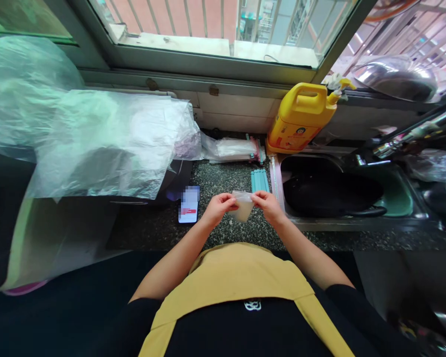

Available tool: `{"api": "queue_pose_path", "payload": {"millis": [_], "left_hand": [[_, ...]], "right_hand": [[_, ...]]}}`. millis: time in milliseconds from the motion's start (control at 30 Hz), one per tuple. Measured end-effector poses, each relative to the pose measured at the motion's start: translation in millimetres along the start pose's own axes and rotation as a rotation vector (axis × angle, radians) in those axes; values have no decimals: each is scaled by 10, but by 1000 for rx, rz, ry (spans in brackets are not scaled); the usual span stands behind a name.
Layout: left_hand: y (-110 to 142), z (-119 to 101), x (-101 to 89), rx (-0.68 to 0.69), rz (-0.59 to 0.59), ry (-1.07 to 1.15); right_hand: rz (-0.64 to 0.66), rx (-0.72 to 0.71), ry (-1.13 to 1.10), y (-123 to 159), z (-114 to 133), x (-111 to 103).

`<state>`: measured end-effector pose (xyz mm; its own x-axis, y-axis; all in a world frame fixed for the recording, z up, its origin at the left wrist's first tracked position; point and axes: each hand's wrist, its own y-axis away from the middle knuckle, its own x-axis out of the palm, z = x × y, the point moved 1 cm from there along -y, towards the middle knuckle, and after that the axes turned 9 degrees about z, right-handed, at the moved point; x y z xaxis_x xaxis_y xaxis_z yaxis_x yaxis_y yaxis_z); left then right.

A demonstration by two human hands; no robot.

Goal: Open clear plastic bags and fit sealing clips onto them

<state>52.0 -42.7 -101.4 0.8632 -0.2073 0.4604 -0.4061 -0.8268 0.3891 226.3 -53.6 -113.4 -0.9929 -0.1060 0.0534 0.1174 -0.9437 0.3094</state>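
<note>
Between my two hands hangs a small translucent plastic bag with something pale and cloudy inside. My left hand pinches its upper left corner. At the upper right corner, the fingers of my right hand are closed on the same bag. Its top edge is stretched between them, over the speckled stone counter. Just behind my right hand lie several light blue strips side by side, perhaps bag clips. A phone with a lit screen rests to the left of my left hand.
A yellow jug with a pump stands behind the sink rim. A black pan sits in the sink. Clear bags lie by the wall. Plastic sheeting covers the left side. Above is a window frame.
</note>
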Motion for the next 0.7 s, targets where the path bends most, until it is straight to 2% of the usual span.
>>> {"api": "queue_pose_path", "payload": {"millis": [67,133,267,400,533,700], "left_hand": [[-1,44,-48,-12,-39,3],[-6,79,-100,-18,-80,12],[-5,98,-189,-8,-131,31],[-2,71,-245,35,-195,18],[-12,62,-273,55,-206,-6],[-14,68,-297,43,-199,-24]], "right_hand": [[5,34,95,-60,-112,-30],[-95,57,289,-148,-203,-135],[-279,116,479,-327,-304,-487],[-382,230,673,-431,-334,-776],[-413,363,836,-512,-343,-880],[-376,469,975,-597,-350,-892]]}}
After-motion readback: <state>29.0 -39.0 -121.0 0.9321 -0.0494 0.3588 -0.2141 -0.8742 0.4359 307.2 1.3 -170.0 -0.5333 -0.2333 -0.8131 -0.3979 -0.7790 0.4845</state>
